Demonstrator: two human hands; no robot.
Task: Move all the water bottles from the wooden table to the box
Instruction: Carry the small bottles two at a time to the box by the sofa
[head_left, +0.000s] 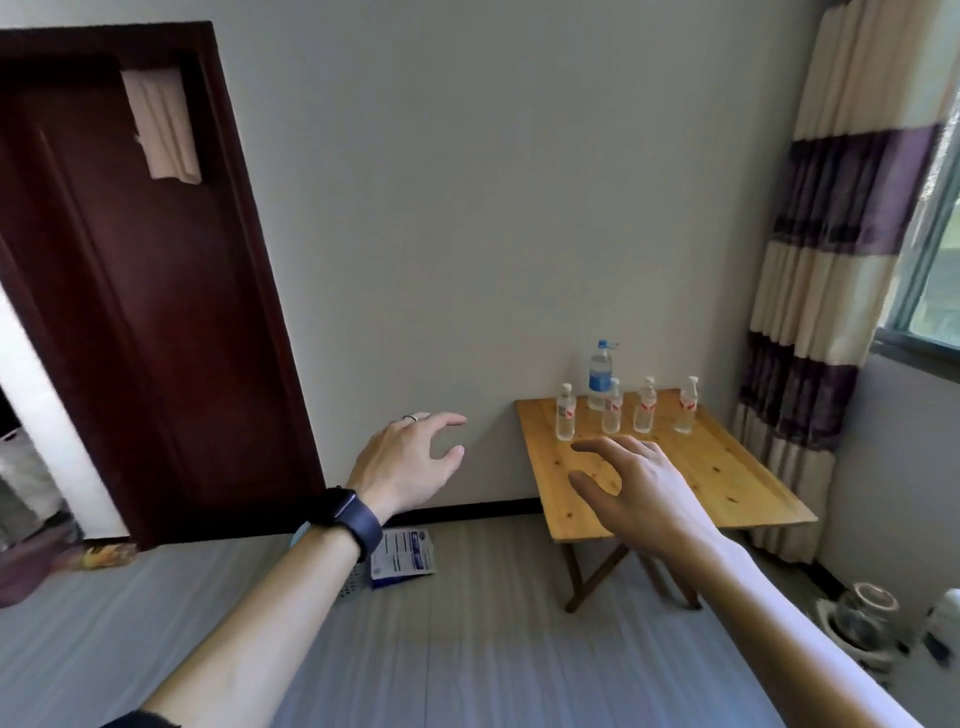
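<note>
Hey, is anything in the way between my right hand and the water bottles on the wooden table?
Nothing visible is. The right hand, open and empty, reaches toward the wooden table; only bare tabletop shows before the four small bottles and the taller bottle behind them.

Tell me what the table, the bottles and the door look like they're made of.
Table: pale wood, going by the knots and plank grain; light satin sheen.
Bottles: probably clear plastic; see-through bodies with caps and printed labels.
Door: dark red-brown wood or veneer, can't tell which; smooth, slightly glossy.
</note>
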